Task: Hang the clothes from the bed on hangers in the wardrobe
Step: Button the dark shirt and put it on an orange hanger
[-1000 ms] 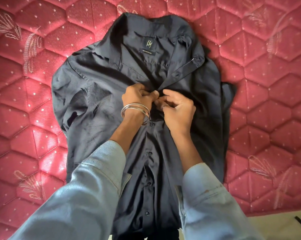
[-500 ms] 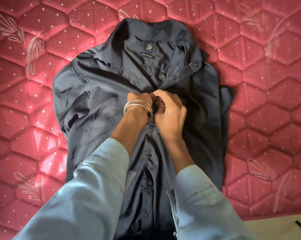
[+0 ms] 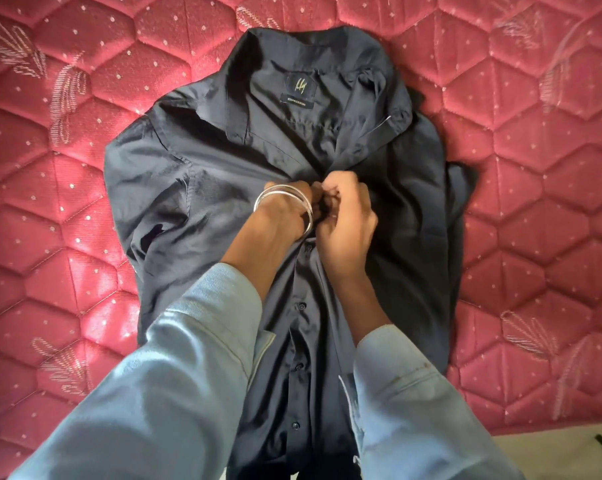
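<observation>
Left hand: my left hand (image 3: 285,199) is bent down at the wrist, knuckles away from me, fingers curled onto the front placket of the dark navy satin button-up shirt (image 3: 202,188); it pinches the cloth just below the open collar. Fingertips are hidden behind the wrist.
Bangles: thin silver bangles (image 3: 282,202) sit at that wrist, tilted.
Right hand: my right hand (image 3: 344,216) faces the left one, fingers curled in, thumb side touching the left hand's fingers; it grips the opposite edge of the placket at the same spot.
Sleeves: both forearms come in from the bottom edge in pale blue denim sleeves (image 3: 175,393), cuffs pushed back from the wrists.
Shirt position: it lies face up on the bed, collar away from me, label (image 3: 300,92) showing inside the neck, lower dark buttons (image 3: 301,305) fastened in a line toward me.
Change since half a second ago: my hands are still at the same button position and have drawn a little tighter together; shirt unmoved.
Surface: red quilted mattress (image 3: 535,168) with hexagon stitching, pale dots and embroidered leaf motifs.
Room: a strip of pale floor (image 3: 552,455) shows at lower right, with a dark narrow object at the frame edge that I cannot identify.
</observation>
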Demonstrator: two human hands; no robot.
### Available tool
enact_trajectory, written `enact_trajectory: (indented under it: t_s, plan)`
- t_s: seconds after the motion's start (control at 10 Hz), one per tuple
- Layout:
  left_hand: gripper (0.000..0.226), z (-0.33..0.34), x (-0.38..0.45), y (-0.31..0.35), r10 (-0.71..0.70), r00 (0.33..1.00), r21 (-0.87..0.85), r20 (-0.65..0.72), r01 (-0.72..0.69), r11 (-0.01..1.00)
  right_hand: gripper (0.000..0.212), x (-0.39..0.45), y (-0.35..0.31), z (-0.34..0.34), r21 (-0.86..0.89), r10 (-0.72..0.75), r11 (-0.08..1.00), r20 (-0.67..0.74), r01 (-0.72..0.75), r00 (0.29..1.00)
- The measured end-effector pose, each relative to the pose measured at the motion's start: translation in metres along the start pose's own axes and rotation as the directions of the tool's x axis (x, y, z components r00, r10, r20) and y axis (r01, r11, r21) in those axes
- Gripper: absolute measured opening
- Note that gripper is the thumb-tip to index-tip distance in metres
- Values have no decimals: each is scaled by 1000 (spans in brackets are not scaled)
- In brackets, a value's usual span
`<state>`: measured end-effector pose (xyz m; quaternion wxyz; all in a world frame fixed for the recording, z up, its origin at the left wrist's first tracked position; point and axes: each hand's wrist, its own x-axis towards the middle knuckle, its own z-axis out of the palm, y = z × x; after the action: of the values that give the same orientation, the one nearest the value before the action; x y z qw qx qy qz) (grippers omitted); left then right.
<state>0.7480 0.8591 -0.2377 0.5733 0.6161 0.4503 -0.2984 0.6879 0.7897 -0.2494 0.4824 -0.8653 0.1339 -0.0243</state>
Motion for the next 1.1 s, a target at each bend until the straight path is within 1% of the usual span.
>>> enact_trajectory:
  t_s: [0.1, 0.2, 0.3, 0.4, 0.5, 0.6, 0.7, 0.8, 0.9, 1.0, 1.1]
  plan:
    - [24, 3, 27, -17, 134, 990, 12, -44, -134, 991, 37, 8, -2, 6, 253, 231, 949, -139, -191, 963]
    - [26, 0, 26, -24, 345, 937, 128, -59, -336, 933, 37, 30, 0, 6, 614, 627, 560, 125, -556, 769]
    - [34, -5, 27, -24, 501, 865, 266, 28, -490, 830, 36, 44, 1, -8, 577, 680, 289, 438, -764, 588]
    - [49, -9, 26, -19, 541, 840, 283, 43, -530, 799, 25, 45, 4, -15, 468, 592, 497, 432, -731, 680]
    - [42, -12, 24, -18, 505, 863, 303, -13, -478, 825, 24, 38, 8, -17, 314, 406, 804, 330, -505, 852]
    - [45, -14, 21, -18, 549, 836, 387, -6, -504, 772, 25, 32, 14, -14, 83, 264, 955, 200, -284, 944]
    - [44, -16, 17, -18, 654, 753, 514, 70, -590, 623, 18, 30, 10, -16, 8, 171, 985, 167, -175, 971]
    - [39, -18, 12, -17, 721, 681, 542, 128, -657, 524, 14, 30, 7, -18, -26, 120, 993, 143, -118, 982]
    - [34, -16, 10, -19, 710, 691, 539, 136, -653, 532, 14, 28, 6, -19, -32, 63, 998, 147, -59, 987]
    - [32, -31, 17, -26, 661, 751, 558, -12, -543, 628, 23, 21, 16, -25, -1, 67, 998, 109, -68, 992]
    - [45, -65, 18, -43, 624, 705, 701, -337, -255, 666, 29, 4, 42, -50, -209, 1, 977, -220, -49, 976]
